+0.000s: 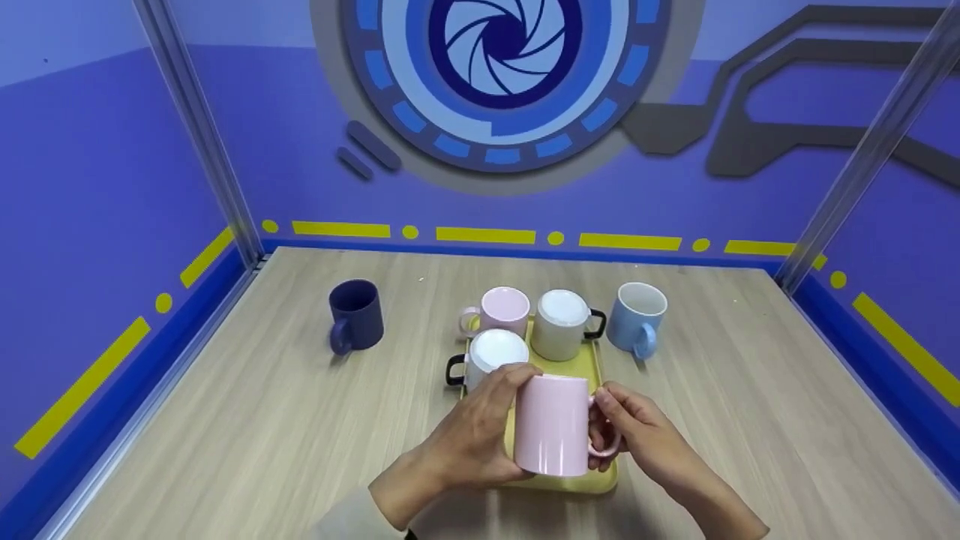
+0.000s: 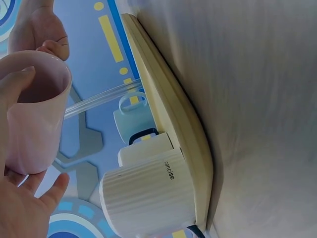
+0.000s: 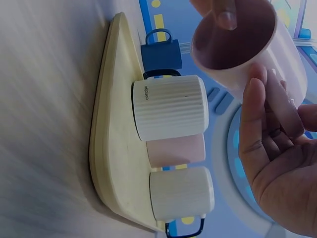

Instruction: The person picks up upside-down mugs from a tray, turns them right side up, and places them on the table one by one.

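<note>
A glossy pink mug (image 1: 553, 426) is held over the front part of a yellow tray (image 1: 570, 484), its mouth tipped downward. My left hand (image 1: 476, 431) grips it from the left side, fingers at the base end and thumb inside the rim, as the left wrist view shows. The right hand (image 1: 646, 431) pinches the mug's handle (image 1: 611, 448) with thumb and fingers. Just behind the held mug, a white ribbed mug (image 1: 497, 351) rests base up on the tray, partly hidden by the left hand; its black handle points left.
At the tray's back stand another pink mug (image 1: 505, 311) and an off-white mug (image 1: 561, 326), base up with its black handle to the right. A light blue mug (image 1: 636, 319) stands upright right of the tray, a dark blue mug (image 1: 358, 315) far left. Panels enclose the table.
</note>
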Tool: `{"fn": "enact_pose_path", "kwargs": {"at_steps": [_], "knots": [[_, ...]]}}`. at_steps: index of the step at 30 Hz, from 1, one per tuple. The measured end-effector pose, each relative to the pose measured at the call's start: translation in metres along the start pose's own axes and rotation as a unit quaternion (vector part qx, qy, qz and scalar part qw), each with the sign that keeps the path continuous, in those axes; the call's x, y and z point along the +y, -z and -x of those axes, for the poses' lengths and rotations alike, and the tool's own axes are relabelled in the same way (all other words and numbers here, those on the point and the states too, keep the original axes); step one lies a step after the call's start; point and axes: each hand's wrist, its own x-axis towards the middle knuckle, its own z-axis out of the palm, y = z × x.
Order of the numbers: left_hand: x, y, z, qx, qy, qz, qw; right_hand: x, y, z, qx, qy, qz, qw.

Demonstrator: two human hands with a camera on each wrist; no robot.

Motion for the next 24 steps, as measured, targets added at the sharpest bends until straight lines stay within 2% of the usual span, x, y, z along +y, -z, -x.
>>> {"fn": "enact_pose_path", "kwargs": {"at_steps": [6, 8, 10, 12, 14, 16, 19, 24], "knots": [[0.001, 0.002, -0.001, -0.008, 0.018, 0.058, 0.9981, 0.0, 0.005, 0.002, -0.003, 0.036, 0.064, 0.9973], [0.001, 0.002, -0.001, -0.014, 0.025, 0.068, 0.9972, -0.001, 0.008, 0.004, 0.019, 0.047, 0.097, 0.994], [0.001, 0.002, -0.001, -0.019, 0.032, 0.072, 0.9967, -0.003, 0.01, 0.007, 0.066, 0.063, 0.132, 0.987], [0.0, 0.002, 0.0, -0.024, 0.041, 0.078, 0.9958, -0.005, 0.013, 0.011, 0.119, 0.087, 0.168, 0.9747], [0.0, 0.002, 0.0, -0.025, 0.048, 0.082, 0.9951, -0.008, 0.015, 0.017, 0.159, 0.12, 0.206, 0.958], [-0.001, 0.002, 0.001, -0.026, 0.058, 0.095, 0.9934, -0.01, 0.017, 0.023, 0.172, 0.156, 0.249, 0.9402], [-0.001, 0.003, 0.001, -0.026, 0.078, 0.117, 0.9897, -0.013, 0.018, 0.029, 0.147, 0.203, 0.306, 0.9184], [0.003, 0.004, 0.0, -0.036, 0.122, 0.145, 0.9812, -0.014, 0.015, 0.03, 0.087, 0.214, 0.369, 0.9003]]}}
